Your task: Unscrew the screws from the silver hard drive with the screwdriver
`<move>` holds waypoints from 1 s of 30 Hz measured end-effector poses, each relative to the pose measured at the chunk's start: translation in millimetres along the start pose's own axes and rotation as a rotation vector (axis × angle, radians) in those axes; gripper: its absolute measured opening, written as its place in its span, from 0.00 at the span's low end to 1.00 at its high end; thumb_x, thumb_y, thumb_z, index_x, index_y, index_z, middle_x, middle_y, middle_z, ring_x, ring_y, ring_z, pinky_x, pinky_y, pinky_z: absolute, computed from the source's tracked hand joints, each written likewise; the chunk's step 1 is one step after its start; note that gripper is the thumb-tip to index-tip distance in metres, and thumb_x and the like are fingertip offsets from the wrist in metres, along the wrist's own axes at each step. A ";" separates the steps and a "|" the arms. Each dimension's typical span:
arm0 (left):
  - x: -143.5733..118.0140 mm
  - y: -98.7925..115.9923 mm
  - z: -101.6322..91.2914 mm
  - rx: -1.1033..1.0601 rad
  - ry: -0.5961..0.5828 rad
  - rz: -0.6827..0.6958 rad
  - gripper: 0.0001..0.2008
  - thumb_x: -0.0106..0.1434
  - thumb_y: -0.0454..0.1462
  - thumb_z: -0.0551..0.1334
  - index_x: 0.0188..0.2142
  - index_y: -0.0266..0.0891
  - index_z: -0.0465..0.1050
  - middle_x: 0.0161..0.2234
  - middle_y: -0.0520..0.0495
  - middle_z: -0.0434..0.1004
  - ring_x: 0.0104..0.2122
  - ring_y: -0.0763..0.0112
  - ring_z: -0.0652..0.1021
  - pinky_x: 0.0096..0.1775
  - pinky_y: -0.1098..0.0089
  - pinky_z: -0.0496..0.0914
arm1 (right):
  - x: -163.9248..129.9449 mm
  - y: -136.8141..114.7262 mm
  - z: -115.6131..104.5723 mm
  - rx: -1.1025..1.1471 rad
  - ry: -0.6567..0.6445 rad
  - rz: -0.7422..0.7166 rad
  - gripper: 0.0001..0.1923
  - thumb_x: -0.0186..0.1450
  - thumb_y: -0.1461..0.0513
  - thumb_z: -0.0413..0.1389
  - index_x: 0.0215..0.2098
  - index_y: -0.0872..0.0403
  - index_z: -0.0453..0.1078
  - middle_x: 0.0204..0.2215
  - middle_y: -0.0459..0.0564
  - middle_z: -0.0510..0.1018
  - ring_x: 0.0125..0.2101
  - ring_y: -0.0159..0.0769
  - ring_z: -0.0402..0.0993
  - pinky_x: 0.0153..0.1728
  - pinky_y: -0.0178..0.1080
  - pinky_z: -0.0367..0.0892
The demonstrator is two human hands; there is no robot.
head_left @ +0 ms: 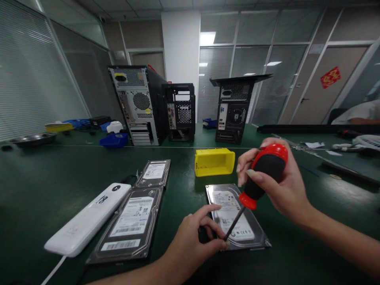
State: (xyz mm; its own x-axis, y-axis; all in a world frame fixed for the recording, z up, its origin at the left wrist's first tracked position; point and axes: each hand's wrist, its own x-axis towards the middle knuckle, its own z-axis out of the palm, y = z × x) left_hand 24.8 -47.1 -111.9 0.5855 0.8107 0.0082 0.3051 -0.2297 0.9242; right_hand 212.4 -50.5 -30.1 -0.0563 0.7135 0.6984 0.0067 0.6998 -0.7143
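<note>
My right hand (287,186) is wrapped round the red and black handle of a screwdriver (267,170), which slants down to the left. Its tip meets the near left corner of a hard drive (246,221) lying label up on the green table. At that corner, the thumb and fingers of my left hand (197,237) pinch about the screwdriver's tip; a screw there, if any, is hidden by the fingers. Just beyond the drive, a yellow plastic bin (215,163) rests on its side with its opening facing me.
Two more hard drives (130,225) (153,174) lie to the left, beside a white device marked 18 (89,217) with a cable. Computer cases (142,107) (233,111) stand at the back near a blue bin (113,140). Metal strips (314,152) lie right; a person's sleeve (360,113) shows behind.
</note>
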 end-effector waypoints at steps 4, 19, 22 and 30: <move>-1.0 0.7 -0.3 0.019 0.001 -0.006 0.30 0.51 0.35 0.69 0.54 0.43 0.65 0.33 0.52 0.80 0.33 0.66 0.75 0.44 0.63 0.63 | -0.4 -2.9 -1.4 0.054 -0.071 0.035 0.23 0.60 0.64 0.58 0.47 0.42 0.53 0.29 0.41 0.70 0.22 0.31 0.72 0.26 0.39 0.72; -1.6 2.7 -0.1 0.015 -0.003 0.013 0.28 0.52 0.34 0.67 0.53 0.42 0.65 0.33 0.51 0.79 0.34 0.65 0.74 0.43 0.62 0.64 | 2.4 -8.1 -6.2 0.093 -0.095 0.060 0.10 0.64 0.60 0.53 0.44 0.47 0.60 0.33 0.45 0.70 0.28 0.32 0.73 0.29 0.39 0.73; -2.2 4.0 -0.5 0.026 -0.005 0.009 0.28 0.52 0.34 0.67 0.53 0.42 0.65 0.34 0.51 0.79 0.34 0.65 0.74 0.44 0.62 0.63 | 2.7 -6.9 -6.0 0.076 -0.096 0.045 0.12 0.63 0.62 0.55 0.43 0.46 0.58 0.32 0.44 0.71 0.27 0.31 0.72 0.30 0.38 0.72; -2.6 2.5 0.4 0.028 -0.003 0.003 0.28 0.53 0.34 0.67 0.53 0.42 0.65 0.34 0.52 0.79 0.35 0.66 0.75 0.44 0.63 0.63 | 4.0 -13.2 -5.2 0.121 -0.139 0.071 0.15 0.67 0.56 0.46 0.52 0.43 0.59 0.31 0.47 0.71 0.28 0.36 0.73 0.29 0.43 0.73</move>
State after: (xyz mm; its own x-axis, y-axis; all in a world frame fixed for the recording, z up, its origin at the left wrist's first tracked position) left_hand 24.4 -50.0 -109.8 0.5884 0.8085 0.0100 0.3244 -0.2474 0.9130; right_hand 217.2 -56.7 -17.7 -0.1973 0.7432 0.6393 -0.1041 0.6325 -0.7675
